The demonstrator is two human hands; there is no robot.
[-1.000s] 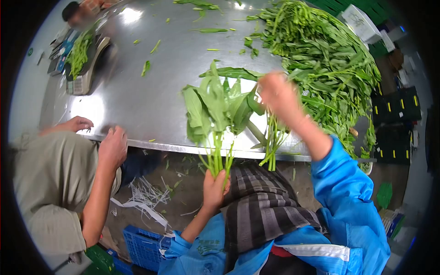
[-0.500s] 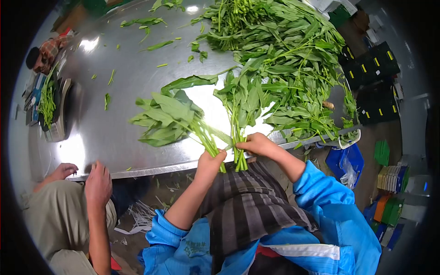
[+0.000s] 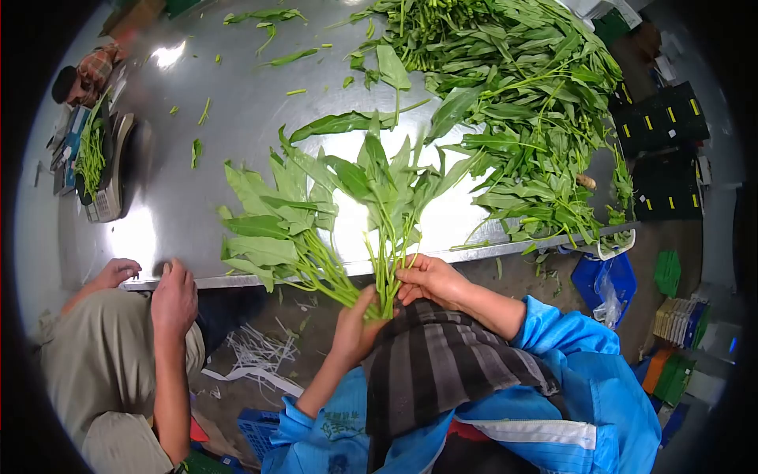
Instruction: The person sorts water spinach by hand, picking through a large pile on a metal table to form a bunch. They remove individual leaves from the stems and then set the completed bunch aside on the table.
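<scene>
My left hand point(image 3: 355, 325) is closed around the lower stems of a bunch of water spinach point(image 3: 272, 225), whose leaves fan out to the left over the table edge. My right hand point(image 3: 433, 282) grips the stems of a second bunch of water spinach point(image 3: 387, 193), its leaves pointing away from me. The two sets of stems meet at the left hand, just above the striped apron point(image 3: 458, 355). Beyond them, a loose leafy sprig point(image 3: 339, 124) lies on the metal table point(image 3: 260, 103).
A large pile of water spinach point(image 3: 521, 103) covers the table's far right. At the left stands a scale point(image 3: 110, 178) with greens on it. Near it are a co-worker's hands point(image 3: 174, 304). A blue bin point(image 3: 604, 280) and dark crates point(image 3: 663, 118) stand to the right.
Both hands have drawn nearer my body and closer together, bringing the two bunches' stems into contact. The right bunch's leaves have come away from the pile. The co-worker's hands look much the same.
</scene>
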